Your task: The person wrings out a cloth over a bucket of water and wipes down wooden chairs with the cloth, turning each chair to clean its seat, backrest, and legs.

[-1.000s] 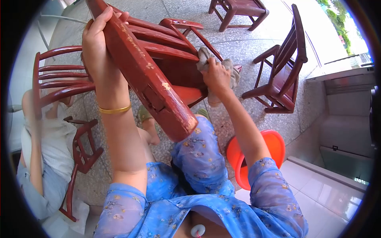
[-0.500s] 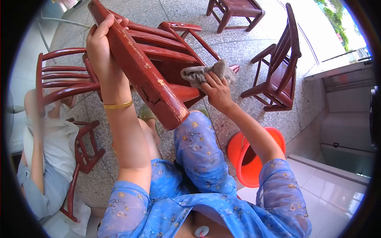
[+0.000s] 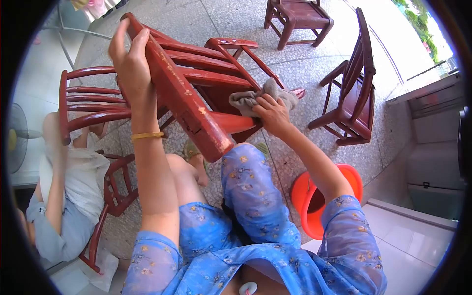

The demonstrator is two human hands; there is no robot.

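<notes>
A tilted red wooden chair (image 3: 189,105) with chipped paint is before me, its wide worn board toward me. At that board's upper left end, my left hand (image 3: 132,61) grips the edge; some of its fingers are hidden. My right hand (image 3: 273,114) is closed on a crumpled grey cloth (image 3: 243,102), pressed against a lower bar of the chair. Below my right forearm stands an orange-red bucket (image 3: 301,191) with a wire handle, its inside partly hidden by the arm.
Other red wooden chairs stand around: a low one (image 3: 307,19) at the back, a high-backed one (image 3: 356,98) at right, and a slatted one (image 3: 93,96) at left. A seated person (image 3: 78,196) is close on the left, near a fan (image 3: 17,137).
My left hand has shifted its hold on the board's end, with its fingers more spread. My right hand and the cloth have moved slightly along the bar. The whole view has shifted a little.
</notes>
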